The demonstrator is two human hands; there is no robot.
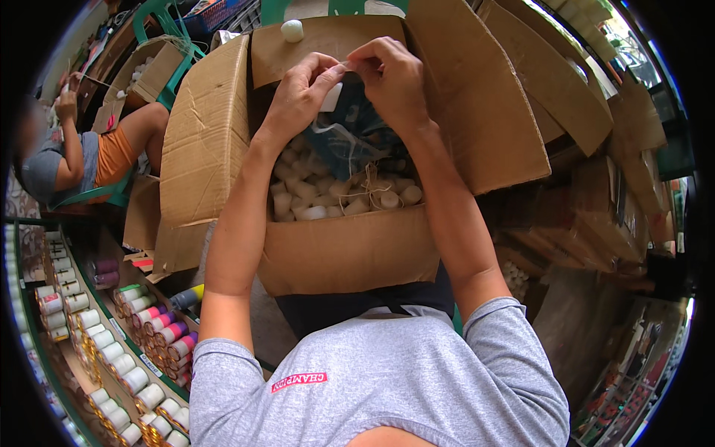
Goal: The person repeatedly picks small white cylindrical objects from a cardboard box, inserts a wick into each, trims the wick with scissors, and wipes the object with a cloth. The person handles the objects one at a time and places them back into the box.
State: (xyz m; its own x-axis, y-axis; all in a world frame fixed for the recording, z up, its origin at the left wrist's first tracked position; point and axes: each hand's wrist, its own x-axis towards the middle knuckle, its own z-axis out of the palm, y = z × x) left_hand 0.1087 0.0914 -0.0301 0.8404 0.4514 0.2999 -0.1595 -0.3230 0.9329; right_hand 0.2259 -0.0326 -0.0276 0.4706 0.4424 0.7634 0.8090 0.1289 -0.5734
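My left hand [301, 93] and my right hand [391, 82] meet above an open cardboard box [350, 249]. Thumb and fingers of both are pinched together on a tiny pale bit, too small to name. Just under the left fingers shows a white block [331, 97]; whether it hangs from them I cannot tell. Inside the box lies a heap of short, off-white, candle-like cylinders [305, 186]. A blue plastic bag [346, 138] with a white strip rests on them, beside a tangle of thin pale strings [369, 182].
One white cylinder [293, 30] stands by the far flap. Wide side flaps [205, 134] spread left and right. Shelves of white-topped containers [123, 365] stand at lower left, stacked cartons [588, 216] at right. Another person [82, 156] sits at far left, hands raised, near a smaller box.
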